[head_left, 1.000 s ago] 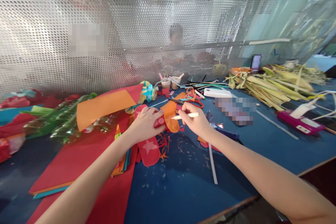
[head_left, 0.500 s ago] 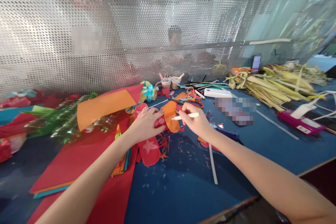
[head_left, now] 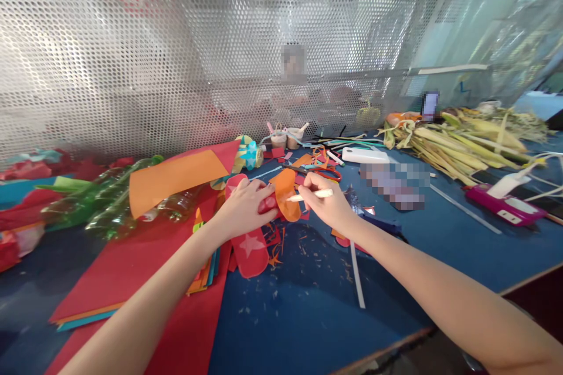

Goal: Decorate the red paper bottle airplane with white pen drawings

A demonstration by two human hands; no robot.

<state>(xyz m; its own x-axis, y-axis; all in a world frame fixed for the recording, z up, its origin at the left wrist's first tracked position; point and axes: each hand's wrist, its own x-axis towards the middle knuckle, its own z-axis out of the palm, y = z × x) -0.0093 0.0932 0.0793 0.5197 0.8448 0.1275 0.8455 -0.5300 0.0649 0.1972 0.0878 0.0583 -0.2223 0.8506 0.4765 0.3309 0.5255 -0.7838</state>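
Note:
My left hand (head_left: pixel 246 205) is closed around a small red piece (head_left: pixel 267 204), its thumb and fingers on either side. A curved orange paper piece (head_left: pixel 288 202) sticks out just beyond those fingertips; how it joins the red piece is hidden. In a writing grip, my right hand (head_left: pixel 328 202) holds a white pen (head_left: pixel 314 194), its tip at the orange paper's surface. Under my left hand lies a long red rounded strip (head_left: pixel 250 252) with pale stars. Orange-handled scissors (head_left: pixel 328 173) lie just behind my right hand.
Red paper sheets (head_left: pixel 118 269), an orange sheet (head_left: pixel 176 179) and green plastic bottles (head_left: pixel 116 202) lie left. Two small cups (head_left: pixel 285 139) stand by the perforated metal screen (head_left: pixel 246 41). On the right are a white device (head_left: pixel 365 156), corn husks (head_left: pixel 457 140) and a magenta power strip (head_left: pixel 505 205).
The pen and my right hand shift only very slightly over the orange paper. My left hand keeps its hold in the same place.

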